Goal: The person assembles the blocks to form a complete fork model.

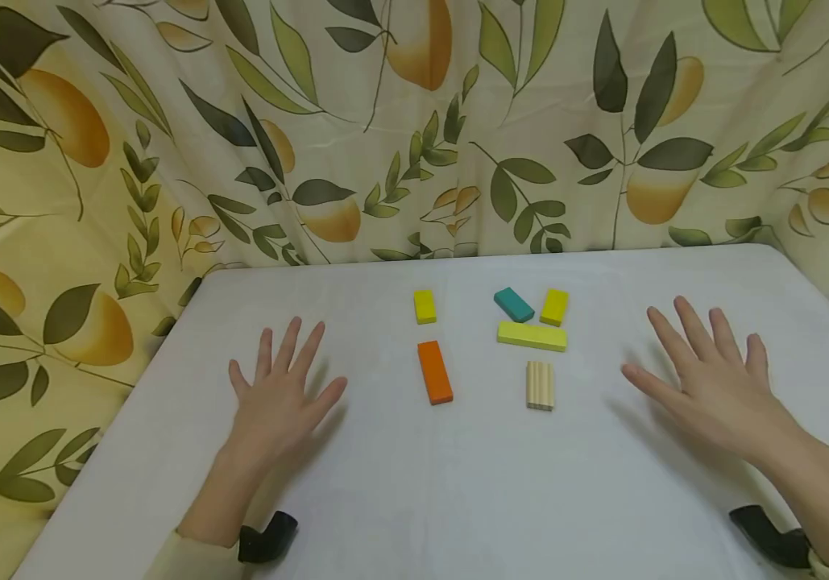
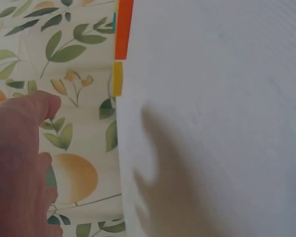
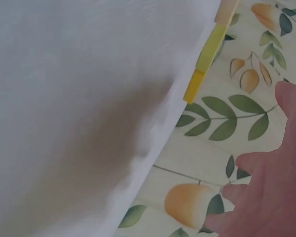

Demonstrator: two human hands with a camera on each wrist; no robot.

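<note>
The left hand point(image 1: 274, 408) is spread, orange block point(image 1: 435, 372) at three o'clock. The right hand point(image 1: 722, 395) is spread, ribbed block point(image 1: 540, 385) at nine o'clock.

No text, label, brand, number or sign can be read in the head view or in either wrist view — no lettering can be made out on the blocks point(image 1: 532, 336), the white table point(image 1: 414, 483), the patterned curtain point(image 1: 414, 129) or the black wrist pieces point(image 1: 269, 538).
</note>
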